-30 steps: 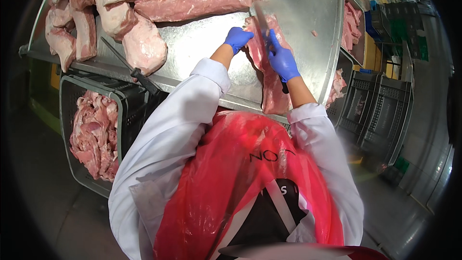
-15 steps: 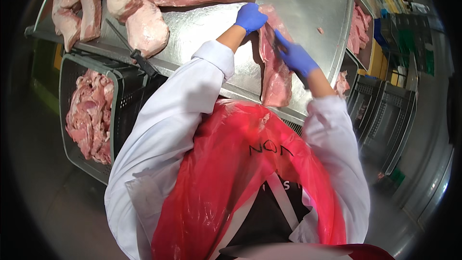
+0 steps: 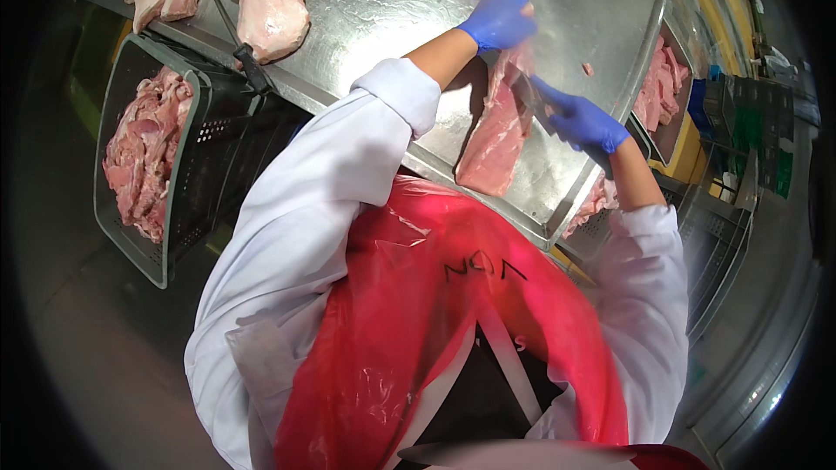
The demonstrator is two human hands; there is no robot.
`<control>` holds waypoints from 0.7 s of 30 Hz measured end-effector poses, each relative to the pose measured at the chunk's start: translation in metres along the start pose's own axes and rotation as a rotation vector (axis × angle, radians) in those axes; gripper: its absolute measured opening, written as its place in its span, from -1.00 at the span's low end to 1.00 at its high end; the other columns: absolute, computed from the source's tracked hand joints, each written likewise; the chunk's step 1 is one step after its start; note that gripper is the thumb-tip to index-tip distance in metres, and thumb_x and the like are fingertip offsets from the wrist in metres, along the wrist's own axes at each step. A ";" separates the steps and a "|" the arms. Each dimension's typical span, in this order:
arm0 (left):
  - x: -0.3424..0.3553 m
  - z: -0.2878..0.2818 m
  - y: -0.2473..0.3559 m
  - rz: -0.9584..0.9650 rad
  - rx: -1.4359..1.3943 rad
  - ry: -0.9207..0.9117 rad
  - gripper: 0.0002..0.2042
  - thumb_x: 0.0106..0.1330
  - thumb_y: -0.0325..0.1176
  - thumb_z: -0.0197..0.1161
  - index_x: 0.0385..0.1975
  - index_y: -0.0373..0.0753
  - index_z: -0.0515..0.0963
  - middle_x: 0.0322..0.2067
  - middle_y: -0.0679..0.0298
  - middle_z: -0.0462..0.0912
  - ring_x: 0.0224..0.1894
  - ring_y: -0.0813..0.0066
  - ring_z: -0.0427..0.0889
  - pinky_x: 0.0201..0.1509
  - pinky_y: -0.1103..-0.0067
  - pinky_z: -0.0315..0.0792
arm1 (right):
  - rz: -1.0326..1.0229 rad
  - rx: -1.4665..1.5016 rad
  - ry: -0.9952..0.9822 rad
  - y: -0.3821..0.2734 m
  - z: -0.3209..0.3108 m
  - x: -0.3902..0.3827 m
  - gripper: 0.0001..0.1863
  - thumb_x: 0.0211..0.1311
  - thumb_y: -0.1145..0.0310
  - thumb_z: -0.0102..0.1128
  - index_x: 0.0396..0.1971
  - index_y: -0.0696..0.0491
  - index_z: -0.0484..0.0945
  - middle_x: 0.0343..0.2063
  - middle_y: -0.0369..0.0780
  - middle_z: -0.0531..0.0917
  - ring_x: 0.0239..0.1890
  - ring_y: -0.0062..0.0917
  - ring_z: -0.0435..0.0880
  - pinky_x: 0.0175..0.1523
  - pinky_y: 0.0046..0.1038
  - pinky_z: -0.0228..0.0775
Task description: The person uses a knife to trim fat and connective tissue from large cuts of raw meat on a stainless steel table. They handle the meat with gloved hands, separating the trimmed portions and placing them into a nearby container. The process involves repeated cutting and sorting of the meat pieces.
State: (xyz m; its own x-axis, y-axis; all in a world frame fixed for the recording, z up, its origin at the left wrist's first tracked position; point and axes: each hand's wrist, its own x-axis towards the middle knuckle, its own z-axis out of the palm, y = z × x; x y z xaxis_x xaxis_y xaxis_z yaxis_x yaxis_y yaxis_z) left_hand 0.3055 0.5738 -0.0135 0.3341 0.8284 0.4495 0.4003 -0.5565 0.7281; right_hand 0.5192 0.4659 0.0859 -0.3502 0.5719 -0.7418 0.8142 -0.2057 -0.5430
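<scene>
On the steel counter (image 3: 575, 9), the gloved left hand (image 3: 498, 19) presses the far end of a long pork cut (image 3: 498, 135) while the right hand (image 3: 585, 122), clamped on a knife (image 3: 533, 96), works its right edge.

On the table (image 3: 601, 52), a meat cut (image 3: 496, 135) lies between the left hand (image 3: 499, 20) at 12 o'clock and the right hand (image 3: 582, 122) at 3. More cuts (image 3: 270, 9) sit at 10; a crate (image 3: 187, 165) hangs at 9.
</scene>
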 end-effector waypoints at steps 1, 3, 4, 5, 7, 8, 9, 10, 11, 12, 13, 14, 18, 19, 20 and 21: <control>0.001 0.006 0.010 0.043 0.002 -0.008 -0.78 0.11 -0.23 0.24 -0.54 -0.29 0.51 -0.41 -0.05 0.59 -0.25 -0.11 0.59 -0.13 0.22 0.45 | -0.005 0.010 0.018 -0.004 0.004 0.003 -0.29 0.41 0.38 0.00 0.51 -0.42 0.11 -0.61 -0.32 0.48 -0.65 -0.67 0.36 -0.51 -0.50 0.34; 0.004 0.010 0.023 0.062 0.009 0.039 -0.79 0.12 -0.26 0.25 -0.54 -0.30 0.52 -0.45 0.00 0.59 -0.32 0.01 0.62 -0.18 0.29 0.47 | -0.063 0.109 0.009 0.015 -0.001 0.033 -0.27 0.40 0.40 -0.01 0.51 -0.41 0.09 -0.59 -0.34 0.46 -0.66 -0.66 0.38 -0.51 -0.53 0.37; 0.005 0.005 0.023 0.066 0.024 0.075 -0.80 0.12 -0.28 0.26 -0.53 -0.30 0.52 -0.47 0.02 0.59 -0.36 0.08 0.63 -0.21 0.33 0.48 | -0.062 0.081 -0.004 0.011 -0.003 0.035 -0.23 0.36 0.44 -0.01 0.52 -0.38 0.07 -0.51 -0.38 0.46 -0.59 -0.70 0.36 -0.48 -0.57 0.33; 0.005 -0.003 0.025 -0.040 -0.040 0.039 -0.81 0.14 -0.29 0.26 -0.53 -0.30 0.53 -0.48 0.06 0.60 -0.39 0.17 0.63 -0.24 0.37 0.48 | -0.053 0.063 -0.016 0.009 0.001 0.033 -0.20 0.33 0.49 -0.01 0.53 -0.35 0.04 -0.43 -0.41 0.47 -0.52 -0.73 0.33 -0.46 -0.61 0.29; 0.002 -0.027 0.024 -0.259 -0.161 -0.023 -0.83 0.16 -0.32 0.26 -0.51 -0.31 0.56 -0.51 0.14 0.61 -0.46 0.36 0.62 -0.29 0.45 0.48 | 0.060 -0.092 -0.136 0.014 0.005 -0.014 -0.22 0.36 0.47 0.00 0.53 -0.35 0.04 -0.43 -0.39 0.53 -0.55 -0.72 0.38 -0.46 -0.59 0.34; 0.000 -0.036 0.026 -0.316 -0.317 -0.007 -0.83 0.19 -0.32 0.25 -0.45 -0.31 0.60 -0.51 0.27 0.62 -0.48 0.55 0.56 -0.34 0.52 0.47 | 0.027 -0.078 -0.200 0.031 0.011 -0.039 -0.20 0.32 0.45 0.01 0.53 -0.37 0.03 -0.49 -0.34 0.56 -0.60 -0.67 0.44 -0.45 -0.57 0.40; 0.004 -0.046 0.029 -0.351 -0.363 0.015 -0.83 0.19 -0.32 0.25 -0.42 -0.32 0.61 -0.50 0.28 0.62 -0.47 0.55 0.56 -0.34 0.52 0.47 | -0.005 -0.063 -0.265 0.049 0.018 -0.058 -0.18 0.29 0.43 0.02 0.53 -0.38 0.03 -0.54 -0.29 0.59 -0.65 -0.62 0.50 -0.44 -0.55 0.47; 0.009 -0.057 0.034 -0.386 -0.409 0.033 -0.83 0.19 -0.32 0.25 -0.40 -0.32 0.61 -0.49 0.30 0.63 -0.46 0.55 0.57 -0.33 0.51 0.47 | -0.002 -0.077 -0.340 0.054 0.029 -0.071 -0.17 0.29 0.43 0.03 0.53 -0.38 0.01 -0.56 -0.29 0.59 -0.66 -0.62 0.50 -0.44 -0.55 0.46; 0.011 -0.066 0.040 -0.419 -0.455 0.042 -0.82 0.19 -0.33 0.25 -0.37 -0.33 0.62 -0.48 0.31 0.64 -0.45 0.54 0.57 -0.33 0.51 0.47 | 0.002 -0.083 -0.411 0.057 0.040 -0.079 -0.16 0.29 0.43 0.04 0.53 -0.39 0.00 -0.57 -0.29 0.59 -0.66 -0.62 0.50 -0.44 -0.56 0.46; 0.011 -0.075 0.046 -0.390 -0.378 0.040 -0.81 0.19 -0.31 0.24 -0.40 -0.34 0.61 -0.50 0.25 0.63 -0.46 0.51 0.55 -0.32 0.49 0.47 | -0.066 -0.116 -0.408 0.056 0.047 -0.077 -0.17 0.31 0.43 0.03 0.53 -0.39 0.00 -0.58 -0.29 0.57 -0.67 -0.63 0.48 -0.45 -0.56 0.45; 0.011 -0.087 0.050 -0.359 -0.294 0.044 -0.80 0.19 -0.30 0.23 -0.43 -0.35 0.60 -0.52 0.20 0.61 -0.47 0.48 0.53 -0.32 0.48 0.46 | -0.141 -0.154 -0.405 0.051 0.052 -0.071 -0.19 0.33 0.43 0.02 0.53 -0.39 0.00 -0.60 -0.30 0.56 -0.67 -0.65 0.46 -0.45 -0.56 0.44; 0.010 -0.101 0.052 -0.323 -0.208 0.051 -0.78 0.19 -0.29 0.22 -0.45 -0.37 0.58 -0.54 0.15 0.60 -0.47 0.45 0.52 -0.31 0.47 0.46 | -0.088 -0.111 -0.382 0.040 0.049 -0.071 -0.20 0.35 0.43 0.02 0.53 -0.39 0.01 -0.61 -0.31 0.53 -0.68 -0.67 0.43 -0.48 -0.56 0.41; 0.002 -0.152 0.043 -0.544 -0.135 -0.142 -0.81 0.18 -0.34 0.24 -0.46 -0.37 0.56 -0.51 0.25 0.62 -0.43 0.55 0.55 -0.31 0.54 0.46 | -0.078 0.311 -0.187 0.083 0.029 -0.079 -0.19 0.34 0.45 0.05 0.53 -0.37 0.02 -0.58 -0.33 0.53 -0.67 -0.68 0.44 -0.51 -0.58 0.39; 0.002 -0.157 0.036 -0.588 -0.110 -0.239 -0.83 0.19 -0.34 0.24 -0.45 -0.35 0.57 -0.50 0.31 0.62 -0.40 0.61 0.56 -0.31 0.57 0.45 | -0.095 0.296 -0.115 0.081 0.030 -0.077 -0.19 0.33 0.45 0.05 0.53 -0.35 0.03 -0.56 -0.32 0.54 -0.65 -0.68 0.46 -0.48 -0.57 0.41; -0.003 -0.157 0.024 -0.518 0.014 -0.222 -0.82 0.18 -0.33 0.25 -0.45 -0.35 0.56 -0.50 0.30 0.63 -0.41 0.60 0.56 -0.32 0.55 0.46 | -0.117 0.275 -0.043 0.073 0.030 -0.072 -0.19 0.32 0.45 0.05 0.53 -0.33 0.04 -0.55 -0.31 0.56 -0.63 -0.68 0.48 -0.46 -0.57 0.43; 0.000 -0.155 0.017 -0.432 0.125 -0.204 -0.82 0.17 -0.32 0.25 -0.46 -0.34 0.56 -0.51 0.28 0.64 -0.42 0.60 0.57 -0.33 0.54 0.47 | -0.131 0.251 0.046 0.061 0.030 -0.070 -0.19 0.31 0.45 0.05 0.53 -0.32 0.05 -0.53 -0.30 0.57 -0.61 -0.68 0.49 -0.44 -0.56 0.45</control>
State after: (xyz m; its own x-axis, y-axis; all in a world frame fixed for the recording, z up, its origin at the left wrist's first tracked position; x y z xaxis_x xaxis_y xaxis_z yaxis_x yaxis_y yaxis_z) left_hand 0.1796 0.5740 0.0792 0.2704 0.9627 0.0010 0.6339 -0.1789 0.7524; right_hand 0.5798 0.3891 0.0929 -0.4183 0.6411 -0.6434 0.6211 -0.3150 -0.7177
